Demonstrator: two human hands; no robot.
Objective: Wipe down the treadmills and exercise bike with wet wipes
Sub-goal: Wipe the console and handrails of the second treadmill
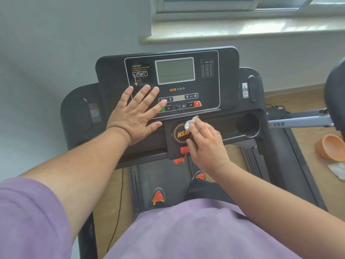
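Observation:
I stand on a black treadmill whose console (pixel 205 81) faces me, with a grey screen and a row of buttons. My left hand (pixel 137 114) lies flat with spread fingers on the console's lower left, fingertips near the buttons. My right hand (pixel 204 143) grips a crumpled white wet wipe (pixel 190 123) and presses it against the round orange-ringed HSM badge (pixel 180 134) below the buttons. A red safety clip (pixel 183 150) sits just under the badge, beside my right thumb.
A round cup holder (pixel 247 125) sits at the console's right. A second machine's grey bar (pixel 298 122) and dark seat are at the right edge. On the wooden floor lie an orange bowl (pixel 331 146) and a white wipe (pixel 337 170). A window sill runs above.

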